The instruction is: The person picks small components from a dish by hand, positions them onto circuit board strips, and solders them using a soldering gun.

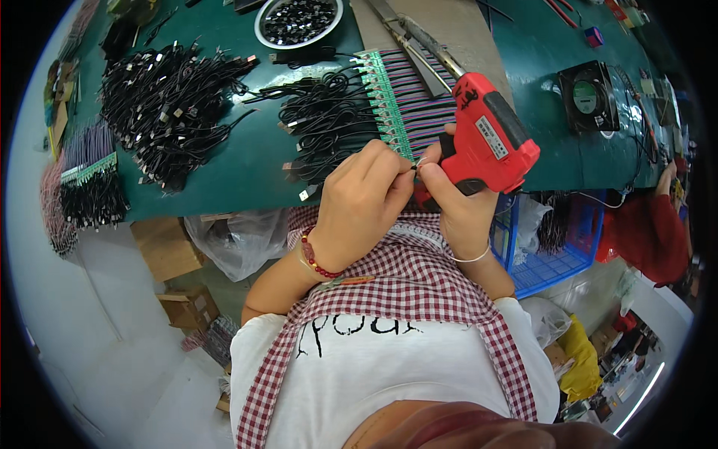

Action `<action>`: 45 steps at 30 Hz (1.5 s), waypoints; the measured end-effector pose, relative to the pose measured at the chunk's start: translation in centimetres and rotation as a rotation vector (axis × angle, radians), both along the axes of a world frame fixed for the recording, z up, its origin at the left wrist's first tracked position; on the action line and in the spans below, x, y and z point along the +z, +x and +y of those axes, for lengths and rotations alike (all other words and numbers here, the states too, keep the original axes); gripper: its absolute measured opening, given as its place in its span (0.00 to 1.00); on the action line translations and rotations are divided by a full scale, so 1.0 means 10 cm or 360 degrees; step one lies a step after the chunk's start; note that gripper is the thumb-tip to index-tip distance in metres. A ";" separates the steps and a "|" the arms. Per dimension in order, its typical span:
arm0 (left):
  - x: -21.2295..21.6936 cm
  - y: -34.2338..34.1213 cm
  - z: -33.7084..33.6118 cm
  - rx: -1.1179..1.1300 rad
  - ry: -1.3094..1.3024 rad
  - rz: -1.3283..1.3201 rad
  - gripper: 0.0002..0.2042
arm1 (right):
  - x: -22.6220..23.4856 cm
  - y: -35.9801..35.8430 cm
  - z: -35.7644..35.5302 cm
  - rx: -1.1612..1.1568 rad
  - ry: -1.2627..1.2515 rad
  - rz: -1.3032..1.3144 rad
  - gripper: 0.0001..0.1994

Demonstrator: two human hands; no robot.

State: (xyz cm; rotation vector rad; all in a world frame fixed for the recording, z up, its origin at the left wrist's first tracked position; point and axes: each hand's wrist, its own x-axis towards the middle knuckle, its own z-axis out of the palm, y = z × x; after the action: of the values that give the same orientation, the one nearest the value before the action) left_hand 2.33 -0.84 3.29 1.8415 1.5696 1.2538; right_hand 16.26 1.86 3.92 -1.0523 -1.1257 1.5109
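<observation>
Across your green counter [239,161], the heap of black cables [161,108] lies between 9 and 10 o'clock from your hands, and the row of green boards [384,105] sits just short of 12. The red gun [490,135] is at 2 o'clock, apparently held in your right hand [464,209]. Your left hand [364,183] pinches a small black lead [414,167], right between your hands. Your right thumb meets its index finger beside it; whether they grip it too, you can't tell. The step looks like preparing the lead's end; next calls for a steady pinch.
</observation>
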 end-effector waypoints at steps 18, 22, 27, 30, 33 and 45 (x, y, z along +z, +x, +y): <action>-0.26 -0.14 0.08 -0.0086 -0.0037 0.0439 0.07 | -0.26 0.86 -0.39 -0.0135 -0.0002 0.0068 0.20; -0.28 -0.13 0.12 -0.0113 -0.0071 0.0349 0.07 | -0.36 1.12 -0.72 0.0044 -0.0054 -0.0166 0.22; -0.28 -0.13 0.12 -0.0117 -0.0108 0.0392 0.06 | -0.63 1.38 -0.97 0.0242 0.0156 -0.0622 0.18; -0.27 -0.13 0.13 -0.0142 -0.0124 0.0422 0.06 | -0.68 1.41 -0.99 0.0258 0.0140 -0.0619 0.18; -0.26 -0.14 0.13 -0.0156 -0.0138 0.0451 0.05 | -0.65 1.37 -0.99 0.0100 -0.0037 -0.0540 0.10; -0.26 -0.14 0.15 -0.0167 -0.0168 0.0428 0.06 | -0.71 1.42 -0.98 0.0234 0.0093 -0.0831 0.11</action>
State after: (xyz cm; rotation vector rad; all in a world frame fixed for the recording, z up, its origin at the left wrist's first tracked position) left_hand 0.88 0.61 0.64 2.0611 1.6147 0.8893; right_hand 30.44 -7.98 -3.16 -1.3942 -1.6256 1.3368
